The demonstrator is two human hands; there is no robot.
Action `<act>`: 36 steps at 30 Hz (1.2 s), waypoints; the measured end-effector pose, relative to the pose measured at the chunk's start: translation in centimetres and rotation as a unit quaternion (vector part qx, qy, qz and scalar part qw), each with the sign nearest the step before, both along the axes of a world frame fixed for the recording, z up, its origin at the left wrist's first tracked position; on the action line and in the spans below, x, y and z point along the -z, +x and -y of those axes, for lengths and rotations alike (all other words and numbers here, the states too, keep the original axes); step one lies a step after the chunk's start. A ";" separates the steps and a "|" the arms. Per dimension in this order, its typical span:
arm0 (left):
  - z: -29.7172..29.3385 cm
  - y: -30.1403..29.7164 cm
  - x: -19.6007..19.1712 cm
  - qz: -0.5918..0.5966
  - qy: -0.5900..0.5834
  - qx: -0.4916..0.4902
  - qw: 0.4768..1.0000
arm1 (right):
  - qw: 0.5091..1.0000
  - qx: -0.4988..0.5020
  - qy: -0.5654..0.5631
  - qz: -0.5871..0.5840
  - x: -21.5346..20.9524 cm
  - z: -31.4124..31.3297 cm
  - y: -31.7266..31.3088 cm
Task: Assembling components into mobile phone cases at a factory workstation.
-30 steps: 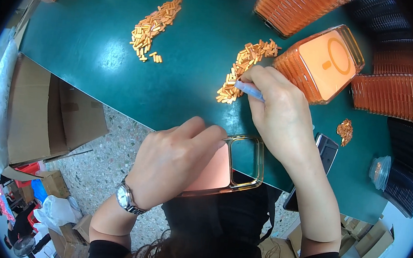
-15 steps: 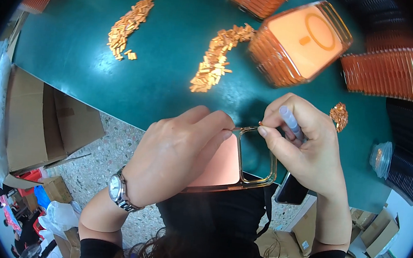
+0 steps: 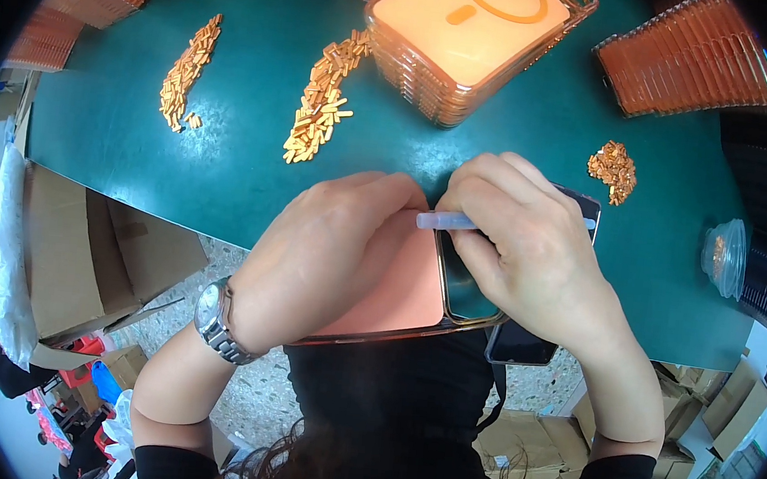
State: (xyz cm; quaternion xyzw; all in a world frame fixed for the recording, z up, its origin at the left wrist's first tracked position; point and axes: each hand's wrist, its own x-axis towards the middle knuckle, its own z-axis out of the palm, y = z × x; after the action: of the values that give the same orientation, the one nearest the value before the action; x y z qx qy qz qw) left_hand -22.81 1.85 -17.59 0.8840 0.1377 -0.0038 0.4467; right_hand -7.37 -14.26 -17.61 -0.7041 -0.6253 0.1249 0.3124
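Observation:
A phone case (image 3: 402, 287) with a peach panel and a clear amber frame lies in front of me at the table's near edge. My left hand (image 3: 319, 243) is closed on its far left side, and the fingertips are partly hidden. My right hand (image 3: 529, 243) grips a slim, translucent lilac pen-like tool (image 3: 447, 220) by its shaft. Its fingers are curled above the case's open camera cut-out (image 3: 464, 283), and their tips do not show. Partly under the right hand is a dark phone (image 3: 520, 345).
Beyond my hands stand a stack of peach cases (image 3: 456, 41) and more amber stacks (image 3: 691, 61). Small golden pieces lie in two long piles (image 3: 188, 72) (image 3: 318, 106); coppery bits form another heap (image 3: 613, 171). A clear cup (image 3: 724, 256) sits far right. Cardboard boxes (image 3: 55, 238) stand beside the table.
My right hand has turned over toward the case, swinging the lilac tool from upright to nearly level. The view has shifted, so stacks and piles appear further left.

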 end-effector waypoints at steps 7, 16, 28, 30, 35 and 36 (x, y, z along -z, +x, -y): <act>0.0 -0.2 0.3 0.002 0.024 0.001 1.000 | 0.996 0.002 -0.093 0.014 -0.7 -0.6 -0.5; 0.7 0.3 0.1 0.002 0.108 0.029 0.994 | 0.996 -0.009 -0.091 0.000 -0.5 0.0 0.0; 1.6 0.0 0.2 0.003 0.166 0.032 0.986 | 0.975 0.022 -0.025 0.219 0.7 1.3 -1.2; 1.6 -0.1 0.4 0.002 0.166 0.029 0.986 | 0.976 0.032 -0.028 0.214 0.6 1.1 -1.8; 2.0 -0.3 1.0 0.036 0.186 0.005 0.982 | 0.969 0.083 -0.037 0.229 1.2 0.7 -3.1; 2.0 -0.1 1.0 0.040 0.185 0.009 0.982 | 0.968 0.087 -0.031 0.235 1.2 0.6 -3.1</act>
State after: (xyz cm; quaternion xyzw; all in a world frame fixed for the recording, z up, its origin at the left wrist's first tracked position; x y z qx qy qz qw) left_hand -22.91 -0.17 -18.54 0.9521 0.1103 0.0528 0.2804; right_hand -10.50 -14.84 -18.78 -0.7746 -0.6136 -0.0521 0.1444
